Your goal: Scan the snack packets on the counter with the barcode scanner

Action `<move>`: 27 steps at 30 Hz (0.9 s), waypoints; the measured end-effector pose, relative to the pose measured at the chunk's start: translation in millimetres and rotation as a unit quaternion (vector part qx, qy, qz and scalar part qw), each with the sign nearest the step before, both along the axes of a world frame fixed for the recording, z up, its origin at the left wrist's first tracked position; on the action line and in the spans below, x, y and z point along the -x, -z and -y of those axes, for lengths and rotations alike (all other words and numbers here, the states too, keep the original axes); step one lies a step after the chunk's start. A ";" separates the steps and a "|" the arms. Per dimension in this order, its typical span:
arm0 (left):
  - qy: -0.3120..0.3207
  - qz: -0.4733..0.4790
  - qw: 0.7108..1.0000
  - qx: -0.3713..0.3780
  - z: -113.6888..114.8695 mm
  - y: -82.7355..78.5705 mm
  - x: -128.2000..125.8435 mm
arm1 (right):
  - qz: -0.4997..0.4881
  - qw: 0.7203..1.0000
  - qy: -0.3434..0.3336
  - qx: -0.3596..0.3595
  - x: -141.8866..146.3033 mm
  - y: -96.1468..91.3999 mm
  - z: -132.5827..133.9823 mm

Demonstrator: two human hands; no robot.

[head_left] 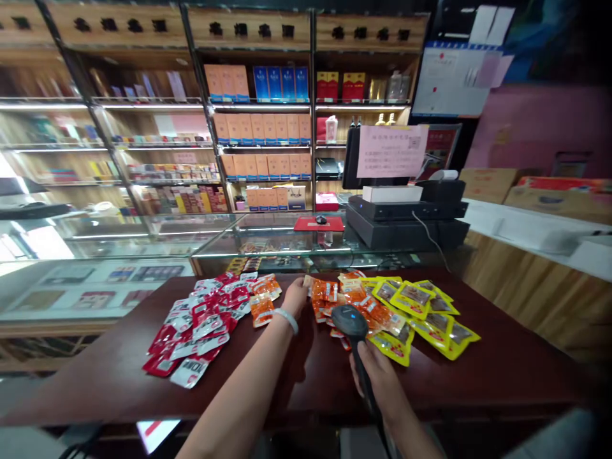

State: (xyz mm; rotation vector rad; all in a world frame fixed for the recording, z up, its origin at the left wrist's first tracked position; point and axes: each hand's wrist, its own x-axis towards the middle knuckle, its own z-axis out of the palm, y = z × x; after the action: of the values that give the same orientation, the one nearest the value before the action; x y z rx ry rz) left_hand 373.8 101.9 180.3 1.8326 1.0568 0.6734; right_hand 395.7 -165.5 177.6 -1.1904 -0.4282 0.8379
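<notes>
In the right hand (377,373), a dark handheld scanner (350,321).

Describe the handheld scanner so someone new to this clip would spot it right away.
On the dark reddish-brown table, find the orange packets beside the yellow ones. The scanner is held in the right hand, its rounded head overlapping the orange packets in view. It is dark with a small blue light, unlike the bright packets around it.
</notes>
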 end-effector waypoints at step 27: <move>-0.098 0.379 0.875 0.285 34.1 -2.1 141.7 | 0.063 0.984 -0.168 0.016 67.7 -11.9 -47.9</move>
State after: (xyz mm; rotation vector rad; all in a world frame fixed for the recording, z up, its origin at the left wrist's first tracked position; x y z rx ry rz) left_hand 232.1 67.8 182.4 0.8248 0.7782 0.9673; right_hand 327.9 -117.6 189.5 -1.2221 -0.7357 1.0654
